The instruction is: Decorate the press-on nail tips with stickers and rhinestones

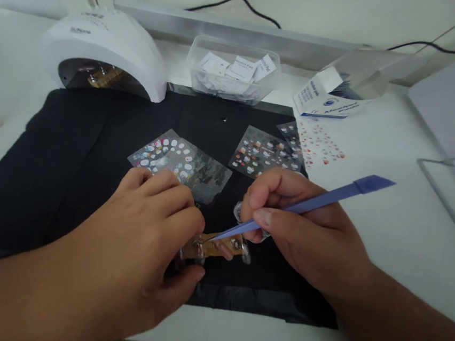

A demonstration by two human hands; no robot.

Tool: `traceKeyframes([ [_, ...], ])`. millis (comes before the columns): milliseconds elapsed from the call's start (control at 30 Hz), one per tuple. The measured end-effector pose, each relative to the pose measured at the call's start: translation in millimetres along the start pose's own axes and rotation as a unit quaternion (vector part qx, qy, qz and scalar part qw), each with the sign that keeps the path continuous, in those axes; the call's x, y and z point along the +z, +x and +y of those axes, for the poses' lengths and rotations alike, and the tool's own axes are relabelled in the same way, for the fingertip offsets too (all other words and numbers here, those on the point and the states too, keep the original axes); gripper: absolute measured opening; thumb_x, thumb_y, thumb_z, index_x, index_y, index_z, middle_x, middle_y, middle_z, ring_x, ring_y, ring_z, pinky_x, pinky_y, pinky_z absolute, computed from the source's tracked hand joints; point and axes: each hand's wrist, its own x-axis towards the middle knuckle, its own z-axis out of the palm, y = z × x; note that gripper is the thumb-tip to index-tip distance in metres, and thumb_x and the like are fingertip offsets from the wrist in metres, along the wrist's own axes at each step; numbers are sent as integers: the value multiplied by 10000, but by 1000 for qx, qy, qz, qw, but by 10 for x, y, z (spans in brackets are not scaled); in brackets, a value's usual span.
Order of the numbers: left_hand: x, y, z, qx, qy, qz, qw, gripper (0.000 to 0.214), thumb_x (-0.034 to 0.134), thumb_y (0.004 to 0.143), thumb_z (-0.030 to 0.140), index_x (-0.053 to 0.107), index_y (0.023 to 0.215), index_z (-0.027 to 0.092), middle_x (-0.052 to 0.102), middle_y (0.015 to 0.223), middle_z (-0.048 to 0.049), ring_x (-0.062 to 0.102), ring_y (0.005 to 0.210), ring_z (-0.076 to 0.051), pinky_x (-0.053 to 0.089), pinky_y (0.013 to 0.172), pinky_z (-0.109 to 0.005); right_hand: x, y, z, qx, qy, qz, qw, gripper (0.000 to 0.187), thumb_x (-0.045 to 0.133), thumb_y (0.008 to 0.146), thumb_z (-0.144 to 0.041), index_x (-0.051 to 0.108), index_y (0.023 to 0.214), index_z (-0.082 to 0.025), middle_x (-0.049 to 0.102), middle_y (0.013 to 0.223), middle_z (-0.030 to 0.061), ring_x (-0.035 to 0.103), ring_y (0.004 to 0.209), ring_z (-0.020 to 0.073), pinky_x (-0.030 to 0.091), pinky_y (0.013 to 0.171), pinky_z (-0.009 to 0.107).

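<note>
Purple tweezers [316, 203] rest in my right hand [302, 226], pinched between thumb and fingers. Their thin tips reach down to a small wooden strip [220, 247] that carries several false nails [226, 249]. My left hand [152, 238] grips the strip's left end between thumb and fingers, hiding part of it. Whether the tweezer tips pinch anything is too small to tell. Something clear and shiny [238, 212] shows beside my right fingers. Just beyond my left hand lies a sticker sheet [206, 176], its near edge partly covered.
A white nail lamp [115, 36] stands at the back left on a black cloth [74, 134], with another wooden strip inside. Behind are a clear tub [229, 87] of white packets and an open alcohol-pad box [328, 102]. More sticker sheets [267, 153] lie right of centre.
</note>
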Motion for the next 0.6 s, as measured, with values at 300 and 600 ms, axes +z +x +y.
traceKeyframes([
  [300, -3, -3, 3, 2, 6, 8, 1000, 77, 635, 778, 240, 620, 723, 188, 606, 736, -55, 520, 755, -279, 278, 667, -417, 11, 14, -2, 10, 11, 7, 1000, 98, 660, 716, -95, 647, 709, -192, 590, 575, -13, 517, 508, 96, 419, 461, 222],
  [600, -4, -5, 17, -8, 4, 16, 1000, 94, 634, 799, 241, 619, 718, 194, 601, 734, -33, 529, 774, -280, 315, 678, -429, 33, 10, -36, 28, -4, 21, 999, 81, 636, 690, -105, 615, 689, -183, 594, 555, -26, 516, 484, 77, 425, 463, 198],
])
